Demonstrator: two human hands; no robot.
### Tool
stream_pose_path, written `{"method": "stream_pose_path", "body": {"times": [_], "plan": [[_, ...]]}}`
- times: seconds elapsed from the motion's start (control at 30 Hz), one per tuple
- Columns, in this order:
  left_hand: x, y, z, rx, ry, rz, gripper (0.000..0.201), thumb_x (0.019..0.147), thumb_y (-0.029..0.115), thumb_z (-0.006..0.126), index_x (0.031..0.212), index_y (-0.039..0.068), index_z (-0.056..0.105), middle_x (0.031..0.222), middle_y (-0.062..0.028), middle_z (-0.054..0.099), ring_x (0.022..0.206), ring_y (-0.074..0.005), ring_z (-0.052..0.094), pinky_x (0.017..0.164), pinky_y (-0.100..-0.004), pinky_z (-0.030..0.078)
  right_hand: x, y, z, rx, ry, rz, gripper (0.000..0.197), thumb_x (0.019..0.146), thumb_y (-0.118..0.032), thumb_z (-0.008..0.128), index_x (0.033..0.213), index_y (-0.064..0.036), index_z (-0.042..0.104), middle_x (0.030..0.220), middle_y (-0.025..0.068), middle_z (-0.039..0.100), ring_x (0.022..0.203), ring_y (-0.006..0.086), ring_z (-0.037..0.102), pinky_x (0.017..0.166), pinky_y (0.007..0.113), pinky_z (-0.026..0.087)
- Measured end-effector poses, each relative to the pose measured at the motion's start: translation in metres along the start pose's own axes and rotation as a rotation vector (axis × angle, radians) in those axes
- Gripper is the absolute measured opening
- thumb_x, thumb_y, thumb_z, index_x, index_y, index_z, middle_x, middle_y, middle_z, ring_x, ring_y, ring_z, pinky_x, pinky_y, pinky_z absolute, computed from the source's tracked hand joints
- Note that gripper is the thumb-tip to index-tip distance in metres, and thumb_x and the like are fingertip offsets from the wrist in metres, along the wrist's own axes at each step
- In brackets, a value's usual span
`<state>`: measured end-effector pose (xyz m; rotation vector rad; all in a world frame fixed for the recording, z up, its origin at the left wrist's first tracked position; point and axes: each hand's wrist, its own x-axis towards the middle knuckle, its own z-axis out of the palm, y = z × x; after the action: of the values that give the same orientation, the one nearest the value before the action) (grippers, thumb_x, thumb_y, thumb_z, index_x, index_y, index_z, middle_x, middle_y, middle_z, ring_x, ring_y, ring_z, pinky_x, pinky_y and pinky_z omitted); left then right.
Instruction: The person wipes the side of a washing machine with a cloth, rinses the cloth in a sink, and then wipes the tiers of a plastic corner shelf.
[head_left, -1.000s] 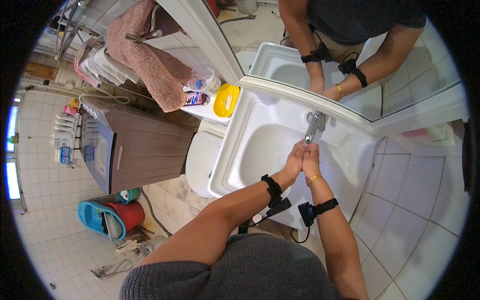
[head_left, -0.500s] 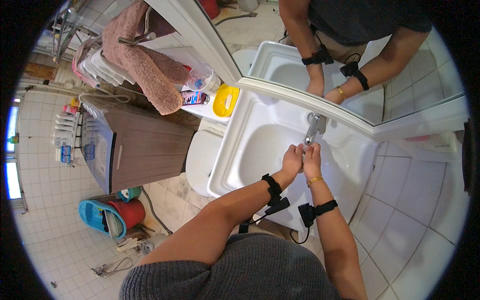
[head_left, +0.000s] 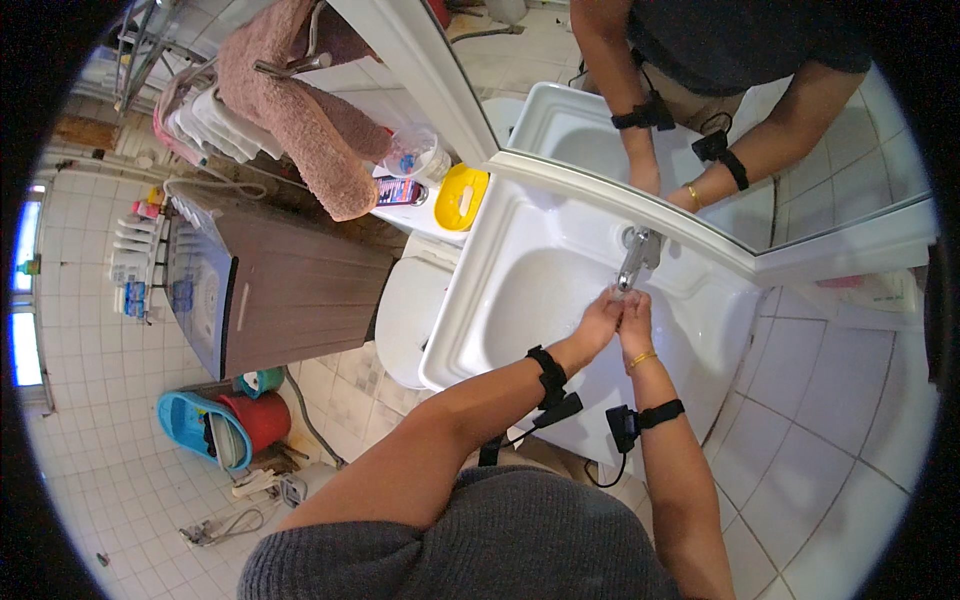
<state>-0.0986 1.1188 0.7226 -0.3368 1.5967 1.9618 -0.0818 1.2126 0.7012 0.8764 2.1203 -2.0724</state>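
Observation:
Under the chrome tap [head_left: 633, 262], my left hand [head_left: 600, 322] and my right hand [head_left: 634, 318] meet side by side over the white washbasin [head_left: 505, 305]. The fingers of both hands are bent and pressed together, touching each other right below the spout. Whatever they hold, if anything, is hidden between them. Water seems to run over the fingertips. Each forearm wears a black strap with a small device, and a gold bracelet [head_left: 643, 357] circles my right wrist.
A framed mirror [head_left: 590, 80] rises behind the basin. To its left are a yellow soap dish [head_left: 461, 198], a clear plastic cup [head_left: 415, 155] and a hanging pink towel [head_left: 300, 125]. Beyond the toilet [head_left: 405, 320] stands a washing machine [head_left: 300, 290]; blue and red tubs [head_left: 262, 422] lie lower left.
My hands have shifted slightly right and stay together under the spout. The whole view has moved a little, with the basin and mirror now further right.

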Motion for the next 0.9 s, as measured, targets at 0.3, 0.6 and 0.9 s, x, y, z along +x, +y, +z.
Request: {"method": "stream_pose_path", "body": {"times": [0.3,0.6,0.9], "plan": [[0.008,0.016,-0.004,0.622,0.091,0.24,0.025,0.097,0.022,0.049,0.107,-0.001,0.053,0.096,-0.028,0.063,0.097,-0.0457,0.06,0.081,-0.0482,0.049,-0.007,-0.013,0.008,-0.196,0.075,-0.025,0.05,0.105,-0.042,0.034,0.101,0.0006,0.06,0.099,0.0212,0.066,0.097,0.0367,0.063,0.088,0.044,0.047],[0.021,-0.005,-0.017,0.787,0.015,0.173,0.048,0.098,0.04,0.045,0.092,-0.004,0.064,0.087,-0.024,0.066,0.084,-0.0399,0.064,0.079,-0.0451,0.051,-0.008,0.0,-0.001,-0.572,-0.048,-0.171,0.045,0.104,-0.039,0.036,0.114,0.0003,0.056,0.098,0.0246,0.066,0.099,0.0427,0.061,0.089,0.047,0.046],[0.02,0.033,-0.04,0.264,-0.138,-0.089,0.035,0.093,0.025,0.067,0.117,0.0,0.058,0.094,-0.0061,0.065,0.08,-0.0129,0.06,0.069,-0.028,0.05,0.009,0.022,-0.006,-0.346,0.005,-0.27,0.051,0.091,-0.015,0.065,0.135,-0.0022,0.04,0.128,0.0214,0.054,0.118,0.0333,0.054,0.101,0.042,0.043]]}}
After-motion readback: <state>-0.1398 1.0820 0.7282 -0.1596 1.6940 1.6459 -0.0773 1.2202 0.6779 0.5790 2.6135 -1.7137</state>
